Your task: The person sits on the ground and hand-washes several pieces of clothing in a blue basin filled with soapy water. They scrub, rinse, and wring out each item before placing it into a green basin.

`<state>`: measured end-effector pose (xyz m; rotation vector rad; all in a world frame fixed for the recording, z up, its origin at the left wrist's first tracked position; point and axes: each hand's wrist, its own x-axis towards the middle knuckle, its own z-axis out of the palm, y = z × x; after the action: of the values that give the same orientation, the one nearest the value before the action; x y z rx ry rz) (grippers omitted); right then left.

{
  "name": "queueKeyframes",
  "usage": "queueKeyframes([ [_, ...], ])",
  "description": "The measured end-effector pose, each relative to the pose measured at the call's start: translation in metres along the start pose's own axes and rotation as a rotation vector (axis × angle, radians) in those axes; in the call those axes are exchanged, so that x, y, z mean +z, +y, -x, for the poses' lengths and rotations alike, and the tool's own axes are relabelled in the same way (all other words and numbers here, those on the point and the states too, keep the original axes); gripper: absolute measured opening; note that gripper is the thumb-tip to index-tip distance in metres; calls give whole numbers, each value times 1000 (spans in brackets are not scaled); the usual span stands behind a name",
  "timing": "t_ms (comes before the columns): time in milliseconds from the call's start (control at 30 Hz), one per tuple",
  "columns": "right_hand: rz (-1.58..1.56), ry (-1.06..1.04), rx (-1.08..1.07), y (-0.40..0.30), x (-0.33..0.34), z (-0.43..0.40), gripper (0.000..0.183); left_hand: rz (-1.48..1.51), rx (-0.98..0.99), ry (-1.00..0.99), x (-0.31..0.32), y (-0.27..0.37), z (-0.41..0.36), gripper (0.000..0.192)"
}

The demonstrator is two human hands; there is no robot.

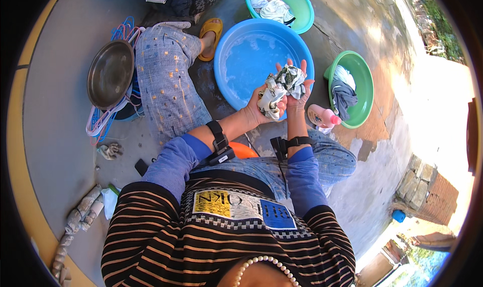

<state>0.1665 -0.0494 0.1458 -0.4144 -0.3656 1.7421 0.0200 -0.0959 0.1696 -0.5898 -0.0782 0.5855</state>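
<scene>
Both hands hold a crumpled, wrung-looking white cloth with a dark pattern over the near right rim of a blue plastic basin. My left hand has its fingers closed around the near end of the bunched cloth. Palm up beneath the other end, my right hand cradles it with fingers spread. Cloudy water with patches of suds lies in the basin. Beside my right wrist stands a pink bottle with a pink cap, tilted in the view.
Light clothes lie in a green basin beyond the blue one. Another green basin at right contains white and grey clothes. To the left are a metal pan and several hangers. A glove lies on the floor.
</scene>
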Motion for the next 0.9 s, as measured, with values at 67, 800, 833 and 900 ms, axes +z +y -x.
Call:
queueKeyframes([
  [67, -17, 34, -161, 6, 11, -8, 79, 35, -1, -124, 3, 0, -2, 37],
  [800, 681, 425, 241, -26, 64, -45, 11, -899, 230, 408, 36, 7, -7, 27],
  [833, 746, 429, 244, -24, 66, -45, 11, -1001, 288, 396, 33, 6, -8, 27],
  [900, 912, 466, 254, -20, 66, -44, 10, -1200, 425, 364, 24, 5, -11, 27],
])
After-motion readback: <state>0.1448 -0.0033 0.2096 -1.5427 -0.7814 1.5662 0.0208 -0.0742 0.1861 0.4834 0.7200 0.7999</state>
